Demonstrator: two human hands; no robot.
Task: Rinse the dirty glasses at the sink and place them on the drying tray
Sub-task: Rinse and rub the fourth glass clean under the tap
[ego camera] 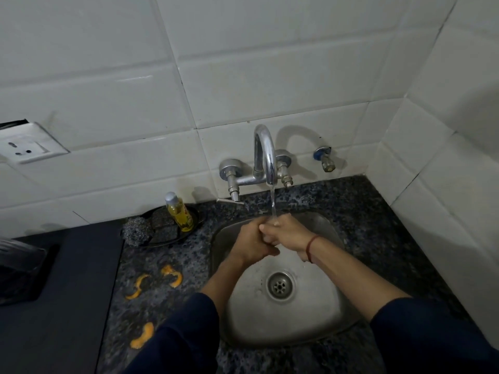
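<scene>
White wall tiles and a speckled dark granite counter are framing a small steel sink (318,327), where no glass or drying tray is showing; the left hand (252,242) and right hand (287,230) are pressing together over the basin, fingers curled round each other and gripping nothing, under water running from the tap (266,157). Any glass would probably be handling stiff, fragile and slippery once wet, best gripped around its body. Left of the sink are lying a dish-soap bottle (179,213), a steel scrubber (136,231) and orange peels (156,282).
</scene>
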